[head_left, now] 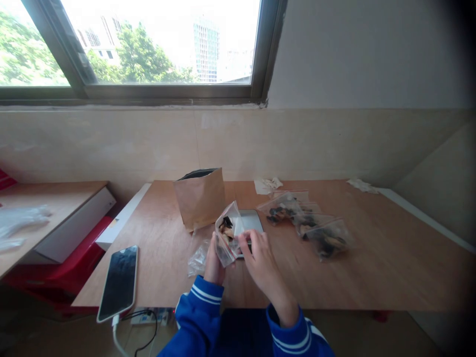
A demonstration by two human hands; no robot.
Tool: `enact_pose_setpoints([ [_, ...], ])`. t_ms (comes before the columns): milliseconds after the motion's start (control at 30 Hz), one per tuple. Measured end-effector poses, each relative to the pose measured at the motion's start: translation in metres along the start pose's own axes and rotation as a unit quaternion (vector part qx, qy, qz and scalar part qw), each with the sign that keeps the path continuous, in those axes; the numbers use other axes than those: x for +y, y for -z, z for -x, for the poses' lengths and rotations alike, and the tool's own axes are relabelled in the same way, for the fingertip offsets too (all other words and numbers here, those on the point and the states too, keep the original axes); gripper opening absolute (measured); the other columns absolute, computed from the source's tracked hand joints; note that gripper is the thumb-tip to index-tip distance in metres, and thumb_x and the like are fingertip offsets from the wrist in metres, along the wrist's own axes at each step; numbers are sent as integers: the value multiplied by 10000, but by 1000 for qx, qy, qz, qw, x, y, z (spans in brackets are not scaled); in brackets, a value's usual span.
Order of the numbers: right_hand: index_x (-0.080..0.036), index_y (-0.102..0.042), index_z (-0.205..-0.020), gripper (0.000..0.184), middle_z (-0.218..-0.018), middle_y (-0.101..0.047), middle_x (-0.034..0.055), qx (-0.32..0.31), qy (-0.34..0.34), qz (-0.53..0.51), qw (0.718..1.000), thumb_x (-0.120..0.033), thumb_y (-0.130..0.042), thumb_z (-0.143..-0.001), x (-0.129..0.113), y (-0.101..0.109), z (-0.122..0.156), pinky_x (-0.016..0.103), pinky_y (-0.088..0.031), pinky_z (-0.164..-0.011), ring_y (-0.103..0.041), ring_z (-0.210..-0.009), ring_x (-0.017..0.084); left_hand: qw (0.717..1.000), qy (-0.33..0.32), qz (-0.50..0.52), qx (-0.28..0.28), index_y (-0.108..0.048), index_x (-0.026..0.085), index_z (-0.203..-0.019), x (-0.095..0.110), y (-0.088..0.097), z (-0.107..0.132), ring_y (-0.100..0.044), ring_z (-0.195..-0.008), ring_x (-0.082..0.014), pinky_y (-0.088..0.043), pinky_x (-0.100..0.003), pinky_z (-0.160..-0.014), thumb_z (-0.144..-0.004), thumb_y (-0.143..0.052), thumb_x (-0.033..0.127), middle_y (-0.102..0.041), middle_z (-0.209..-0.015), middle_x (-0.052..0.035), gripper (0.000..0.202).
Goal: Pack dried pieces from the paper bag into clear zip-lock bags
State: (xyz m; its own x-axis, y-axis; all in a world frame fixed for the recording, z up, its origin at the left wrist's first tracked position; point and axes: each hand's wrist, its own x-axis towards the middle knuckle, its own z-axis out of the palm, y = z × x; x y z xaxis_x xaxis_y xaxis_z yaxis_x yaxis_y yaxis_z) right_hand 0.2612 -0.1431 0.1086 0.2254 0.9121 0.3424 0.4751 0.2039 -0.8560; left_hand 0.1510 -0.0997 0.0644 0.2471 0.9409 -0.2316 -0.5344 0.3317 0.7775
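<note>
My left hand (214, 263) is wrapped round the lower left side of a clear zip-lock bag (227, 253) with a red seal line. Dark and tan dried pieces (226, 229) lie inside the bag, which is tilted. At its right edge, the fingers of my right hand (258, 255) are drawn together in a pinch; whatever is between them cannot be made out. Under the hands is a flat silver scale (252, 218), partly covered by the bag and fingers. Crumpled clear plastic bags (198, 259) lie just left of my left hand.
A brown paper pouch (201, 198) stands with its top open behind the left hand. Several filled zip-lock bags (329, 238) lie to the right. A phone (119, 280) with a white cable rests at the table's left front edge. White tissue (268, 185) lies near the wall.
</note>
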Motion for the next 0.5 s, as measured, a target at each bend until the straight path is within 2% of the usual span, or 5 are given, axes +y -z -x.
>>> enact_pose_setpoints([
  [100,-204,-509,-1161,295,-1148,-535,135,95,50,74,991,-344,-445,-910,-8,5,-9,516,-368,-957,-468,-1089,296,1000,-8,1,30,-607,129,-1089,1,13,-10,-645,-671,-179,-499,-264,-498,-780,-529,605,-690,-838,-86,574],
  [200,-219,-530,-1168,296,-1118,-561,108,4,76,14,997,-225,-352,-931,-15,1,-21,452,-423,-949,-516,-1068,244,998,-16,17,50,-603,124,-1133,0,26,-16,-665,-886,-222,-540,-335,-760,-791,-544,555,-702,-944,-107,553],
  [300,-210,-559,-1138,323,-1086,-579,96,-111,71,-33,991,-157,-337,-909,-15,-15,-33,400,-465,-930,-558,-1033,212,995,-72,4,66,-539,182,-1242,-1,32,-16,-611,-1082,-238,-512,-341,-874,-806,-552,480,-641,-1189,-98,528],
  [400,-178,-507,-1226,383,-1180,-539,128,-116,64,-15,991,-127,-389,-865,-10,-36,-36,449,-403,-1018,-502,-1153,244,991,-117,-10,65,-455,255,-1326,-1,35,-14,-542,-1196,-230,-483,-336,-939,-830,-533,433,-546,-1342,-65,533],
  [500,-157,-417,-1314,495,-1299,-463,149,-111,55,-8,992,-152,-486,-824,-4,-50,-34,482,-319,-1085,-391,-1275,272,989,-129,-21,68,-449,250,-1340,-1,42,-17,-490,-1254,-234,-426,-354,-1017,-842,-521,425,-502,-1389,-70,533],
])
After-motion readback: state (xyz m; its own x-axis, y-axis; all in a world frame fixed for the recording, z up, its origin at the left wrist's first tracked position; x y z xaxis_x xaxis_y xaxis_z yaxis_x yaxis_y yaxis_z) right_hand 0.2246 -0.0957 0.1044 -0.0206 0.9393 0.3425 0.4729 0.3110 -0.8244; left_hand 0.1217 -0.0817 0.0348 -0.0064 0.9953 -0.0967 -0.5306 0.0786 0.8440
